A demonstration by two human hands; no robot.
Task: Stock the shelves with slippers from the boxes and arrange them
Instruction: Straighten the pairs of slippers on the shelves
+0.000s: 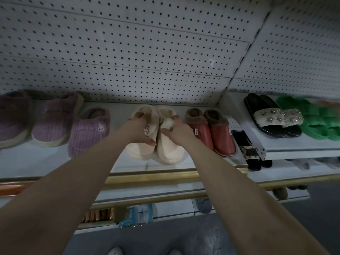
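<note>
A pair of cream plush slippers sits on the white shelf, toes toward me. My left hand grips the left cream slipper across its upper, where a small pink animal patch shows. My right hand holds the right cream slipper over its top. The two slippers touch side by side. Both arms reach up from the bottom of the view.
Purple knit slippers stand to the left, red slippers with brown fur trim to the right. A neighbouring shelf holds black jewelled sandals and green slides. Pegboard backs the shelves. Gold-edged lower shelves carry more goods.
</note>
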